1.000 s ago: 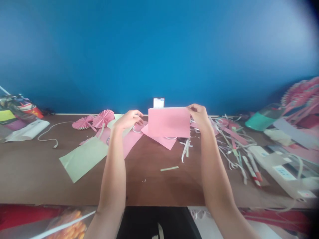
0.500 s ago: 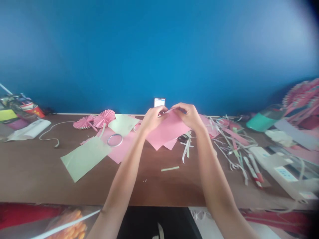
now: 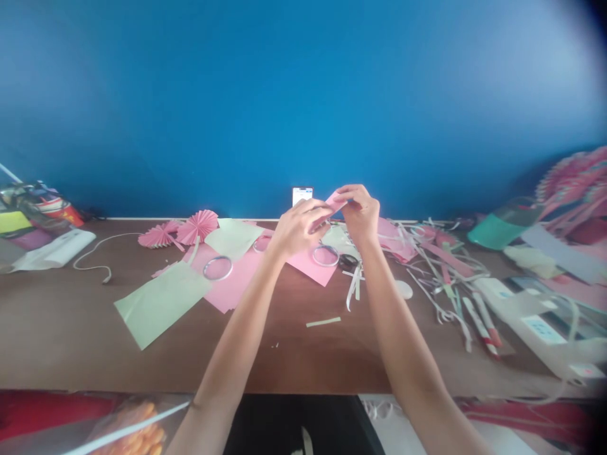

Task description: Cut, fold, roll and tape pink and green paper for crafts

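Paper (image 3: 336,201), pink and perhaps folded, its shape partly hidden, is pinched by the left hand (image 3: 298,229) and right hand (image 3: 361,212), close together above the cluttered worktop (image 3: 308,360).

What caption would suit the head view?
Left hand and right hand hold pink paper above a brown table, pleated pink fans and a pale green sheet to the left.

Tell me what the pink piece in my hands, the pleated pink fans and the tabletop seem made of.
Pink piece: likely paper, matte; it looks thin and shows no gloss.
Pleated pink fans: probably paper, matte, judging by the narrow folds.
Tabletop: dark brown, perhaps wood or laminate with a faint sheen; too blurred to settle.
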A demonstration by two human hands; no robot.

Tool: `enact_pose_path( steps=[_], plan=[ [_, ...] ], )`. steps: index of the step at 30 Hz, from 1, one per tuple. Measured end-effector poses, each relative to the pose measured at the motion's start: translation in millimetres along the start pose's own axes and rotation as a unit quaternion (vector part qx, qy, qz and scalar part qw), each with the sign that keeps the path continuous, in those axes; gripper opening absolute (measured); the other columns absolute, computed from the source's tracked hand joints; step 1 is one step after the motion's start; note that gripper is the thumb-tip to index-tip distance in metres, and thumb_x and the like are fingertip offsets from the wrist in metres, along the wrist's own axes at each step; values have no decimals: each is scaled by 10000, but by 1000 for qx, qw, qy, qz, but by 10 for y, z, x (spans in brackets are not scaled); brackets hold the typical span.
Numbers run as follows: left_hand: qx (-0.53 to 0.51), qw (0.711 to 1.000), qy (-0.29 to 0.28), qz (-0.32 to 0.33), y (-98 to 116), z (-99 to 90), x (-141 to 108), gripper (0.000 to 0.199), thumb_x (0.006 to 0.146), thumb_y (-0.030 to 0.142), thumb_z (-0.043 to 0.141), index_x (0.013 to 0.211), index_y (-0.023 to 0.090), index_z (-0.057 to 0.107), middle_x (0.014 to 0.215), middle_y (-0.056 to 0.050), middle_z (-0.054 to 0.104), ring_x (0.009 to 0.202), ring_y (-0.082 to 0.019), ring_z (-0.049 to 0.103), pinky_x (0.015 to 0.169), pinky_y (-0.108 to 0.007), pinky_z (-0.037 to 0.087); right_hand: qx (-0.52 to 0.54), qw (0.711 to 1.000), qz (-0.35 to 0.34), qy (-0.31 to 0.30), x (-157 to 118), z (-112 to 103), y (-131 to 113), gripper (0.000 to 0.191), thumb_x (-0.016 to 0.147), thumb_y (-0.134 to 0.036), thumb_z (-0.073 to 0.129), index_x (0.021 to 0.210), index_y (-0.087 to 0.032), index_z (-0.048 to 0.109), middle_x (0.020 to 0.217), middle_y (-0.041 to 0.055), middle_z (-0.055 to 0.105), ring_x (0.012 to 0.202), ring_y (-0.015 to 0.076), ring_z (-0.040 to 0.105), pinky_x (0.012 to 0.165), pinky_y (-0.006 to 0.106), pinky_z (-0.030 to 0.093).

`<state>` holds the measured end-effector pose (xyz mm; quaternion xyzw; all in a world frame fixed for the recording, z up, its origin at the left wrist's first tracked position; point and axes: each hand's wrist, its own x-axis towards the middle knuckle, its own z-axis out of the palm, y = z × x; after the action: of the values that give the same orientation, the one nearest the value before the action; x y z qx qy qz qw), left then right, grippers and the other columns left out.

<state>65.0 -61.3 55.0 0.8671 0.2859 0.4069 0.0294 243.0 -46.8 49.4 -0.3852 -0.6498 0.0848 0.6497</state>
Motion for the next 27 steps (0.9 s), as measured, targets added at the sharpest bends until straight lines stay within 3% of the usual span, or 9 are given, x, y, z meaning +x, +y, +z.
enact_pose_path(
  steps=[4,8,10,12,14,17,20,23,27],
  plan=[
    [-38,999,13,-5,17,-16,35,280,937,339,512,1181,234,600,1338,-71,562,1255,-238,480,1070,-412,364,43,998,17,-41,8,-30,-25,98,742,-160,570,707,-217,641,928,56,662,945,212,619,792,349,486],
    [-44,999,16,-17,-7,-36,44,550,888,369,601,1391,253,409,1480,-105,430,1390,-286,336,1120,-474,279,94,986,48,-126,3,-65,-159,70,702,-175,565,651,-213,596,902,51,656,904,201,612,794,347,484],
    [-46,999,-6,-25,-14,-55,37,576,866,389,634,1383,261,416,1471,-106,442,1390,-297,337,1115,-477,275,122,975,50,-179,-2,-67,-223,73,695,-173,560,639,-209,590,868,47,650,899,202,613,813,353,478],
    [-63,996,-21,-56,-14,-83,28,550,852,420,649,1343,261,460,1379,-103,534,1310,-293,443,1074,-457,324,131,966,55,-215,-8,-56,-271,86,697,-162,546,630,-203,581,824,43,647,895,206,616,826,358,472],
    [-94,991,-31,-96,-13,-120,21,553,833,459,659,1315,246,491,1246,-99,618,1169,-283,553,989,-418,398,127,967,59,-214,-17,-38,-306,93,710,-153,532,649,-199,584,825,43,652,893,206,618,823,352,470],
    [-129,983,-40,-123,-27,-177,19,482,842,485,633,1226,200,568,1078,-88,670,1006,-262,612,867,-360,444,118,971,86,-190,-31,-22,-343,159,767,-193,549,897,-208,640,884,39,667,858,191,621,772,327,477],
    [-135,981,-35,-135,-70,-220,16,370,862,502,590,1011,167,642,931,-63,670,875,-227,612,770,-324,446,105,966,144,-189,-35,-33,-364,293,878,-379,538,1122,-230,598,883,41,664,792,179,617,694,305,486],
    [-130,977,-18,-169,-110,-249,4,379,882,539,537,860,169,616,802,-35,634,751,-187,580,679,-300,431,80,965,142,-206,-26,-47,-360,358,893,-526,520,986,-205,646,889,60,665,804,186,616,685,296,485],
    [-147,974,16,-172,-107,-271,-6,394,925,538,459,870,174,601,860,-45,649,805,-179,586,727,-293,442,26,969,112,-220,-24,-24,-316,323,793,-498,673,817,-176,665,830,60,679,765,190,614,663,299,474]
  ],
)
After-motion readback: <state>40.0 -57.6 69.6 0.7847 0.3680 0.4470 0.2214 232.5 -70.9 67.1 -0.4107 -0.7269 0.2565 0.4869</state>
